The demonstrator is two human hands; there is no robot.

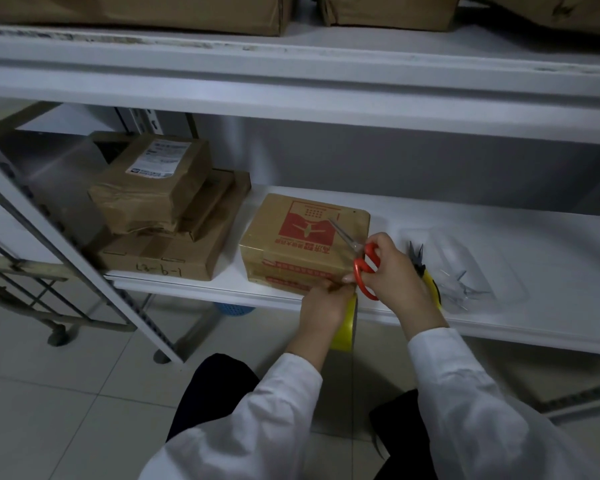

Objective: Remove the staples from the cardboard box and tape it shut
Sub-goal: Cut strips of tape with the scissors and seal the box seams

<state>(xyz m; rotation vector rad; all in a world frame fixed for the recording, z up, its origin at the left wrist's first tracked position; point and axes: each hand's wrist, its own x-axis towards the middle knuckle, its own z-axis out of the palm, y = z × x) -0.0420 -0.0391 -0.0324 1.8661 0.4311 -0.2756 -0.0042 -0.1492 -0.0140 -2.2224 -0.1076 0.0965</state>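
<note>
The cardboard box [302,237] sits on the shelf [499,244], just beyond both grips. The right grip [395,268] is curled round the scissors [364,268]; the left grip [321,306] holds the tape roll [343,323] at the box's near edge. The box looks light, stiff and slick: brace its corners

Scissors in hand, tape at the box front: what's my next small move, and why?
Probably bring the red-handled scissors down and snip next to the yellow tape roll: the left hand pinches tape at the front edge of the printed cardboard box, while the right hand holds the blades aimed up over the lid.
</note>
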